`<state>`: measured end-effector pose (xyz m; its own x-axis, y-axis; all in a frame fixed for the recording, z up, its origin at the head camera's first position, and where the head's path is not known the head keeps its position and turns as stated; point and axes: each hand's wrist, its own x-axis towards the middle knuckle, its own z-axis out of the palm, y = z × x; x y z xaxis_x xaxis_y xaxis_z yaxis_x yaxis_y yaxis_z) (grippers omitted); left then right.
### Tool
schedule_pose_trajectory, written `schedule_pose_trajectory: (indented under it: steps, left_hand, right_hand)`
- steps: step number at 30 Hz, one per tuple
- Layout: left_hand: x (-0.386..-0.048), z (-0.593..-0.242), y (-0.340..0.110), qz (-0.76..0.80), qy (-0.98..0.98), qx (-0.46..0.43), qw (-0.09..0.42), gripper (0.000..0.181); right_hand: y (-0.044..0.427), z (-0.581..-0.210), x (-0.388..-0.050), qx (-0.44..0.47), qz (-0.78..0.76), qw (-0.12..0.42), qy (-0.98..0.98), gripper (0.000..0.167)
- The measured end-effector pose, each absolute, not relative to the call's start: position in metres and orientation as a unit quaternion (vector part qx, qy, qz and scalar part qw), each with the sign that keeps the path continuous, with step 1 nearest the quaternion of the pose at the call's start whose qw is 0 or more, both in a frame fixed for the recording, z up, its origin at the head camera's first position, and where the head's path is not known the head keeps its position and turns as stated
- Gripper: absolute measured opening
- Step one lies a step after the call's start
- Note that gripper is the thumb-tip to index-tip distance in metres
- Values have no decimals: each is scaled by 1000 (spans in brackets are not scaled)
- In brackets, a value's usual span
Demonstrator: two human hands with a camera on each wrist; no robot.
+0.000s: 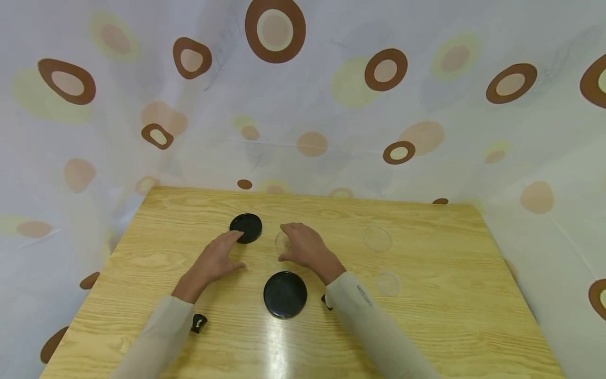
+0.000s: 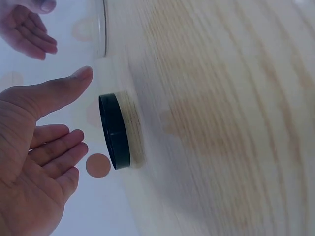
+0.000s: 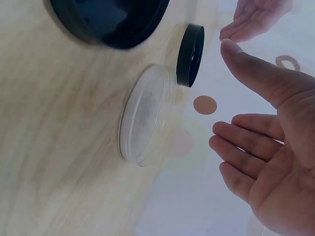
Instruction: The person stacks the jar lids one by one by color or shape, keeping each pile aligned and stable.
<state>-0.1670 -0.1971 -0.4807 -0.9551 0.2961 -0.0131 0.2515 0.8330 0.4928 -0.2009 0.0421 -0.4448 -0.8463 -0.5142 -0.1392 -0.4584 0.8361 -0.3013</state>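
Fingers (image 2: pixel 66 158) wide and empty, your left hand (image 1: pixel 212 260) hovers by the small lid (image 1: pixel 246 225), your right hand (image 1: pixel 307 247) by the clear dish (image 3: pixel 143 115), both on the counter (image 1: pixel 450 316). You're probably reaching; next, narrow gently around each rim.

Head: bright, even light; white glare streak on wood-grain tabletop (image 1: pixel 426 331) | Left wrist: hazy, blue-tinged; soft shadow beside small black dish (image 2: pixel 116 132) | Right wrist: washed out, soft focus; larger black dish (image 3: pixel 115 22) blurred

Head view downward, 2 wrist close-ups, shared tabletop (image 1: pixel 450 279)
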Motion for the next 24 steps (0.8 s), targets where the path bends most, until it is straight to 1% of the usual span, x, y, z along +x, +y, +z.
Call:
schedule_pose_trajectory:
  steps: [3,12,19,24]
  left_hand:
    - [-174,-481,-202,253,956,139,49,76]
    - [-194,-481,-213,262,955,131,36,75]
    - [-208,-482,-222,280,954,93,59,79]
    - [-218,-485,-223,284,952,89,73,79]
  right_hand:
    - [38,-444,-210,-250,-131,102,954,78]
    - [27,-442,-229,-240,-151,100,954,78]
    - [15,-447,-244,-226,-150,117,955,79]
    - [9,-455,-254,-232,-135,138,953,79]
